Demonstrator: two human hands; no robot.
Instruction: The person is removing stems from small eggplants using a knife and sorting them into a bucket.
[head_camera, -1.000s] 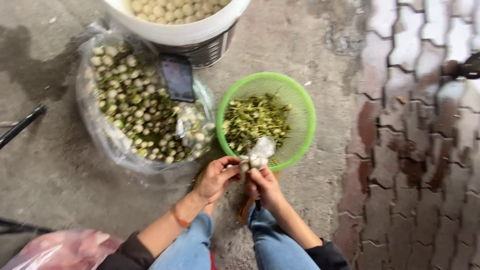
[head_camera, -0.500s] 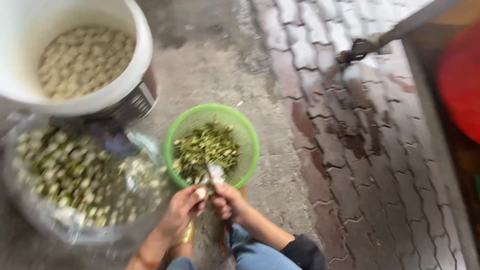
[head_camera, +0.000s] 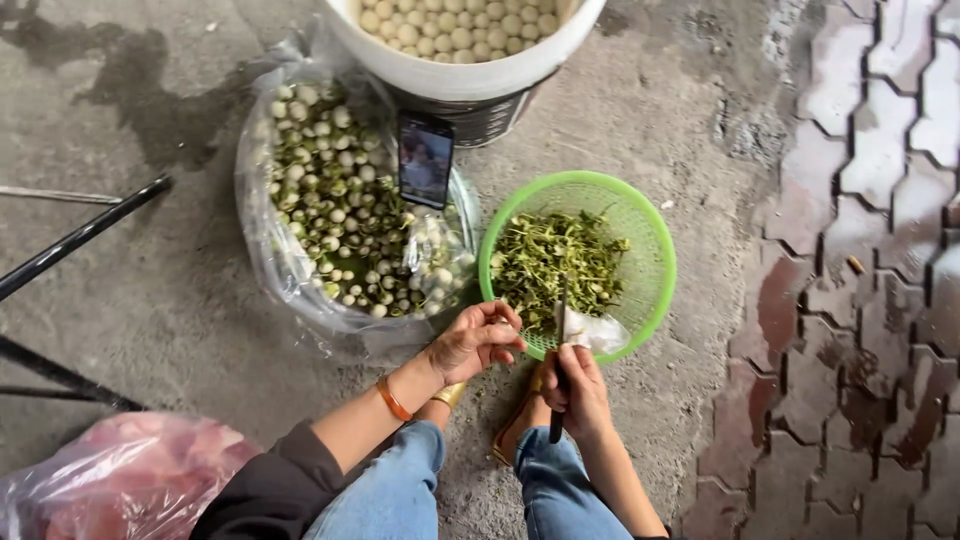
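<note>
1. The left hand (head_camera: 478, 340) sits at 6 o'clock of the scene, fingers curled loosely inward; I cannot tell whether it grips anything.
2. The right hand (head_camera: 577, 385) is just beside it, toward 5 o'clock, closed around the dark handle of a knife (head_camera: 562, 330) whose blade points toward 12 o'clock.
3. A crumpled white wrapper (head_camera: 597, 328) lies against the blade, over the near rim of the green basket (head_camera: 655, 255).
4. That basket holds green trimmings and lies at 12 o'clock from the hands, touching the knife tip.
5. At 10 o'clock, a clear plastic bag (head_camera: 262, 250) of small round pale-green fruits lies open, with a phone (head_camera: 426, 160) propped on it.
6. A white bucket (head_camera: 455, 75) of peeled pale rounds stands at 12 o'clock.
7. A pink bag (head_camera: 130, 480) lies at 8 o'clock.
</note>
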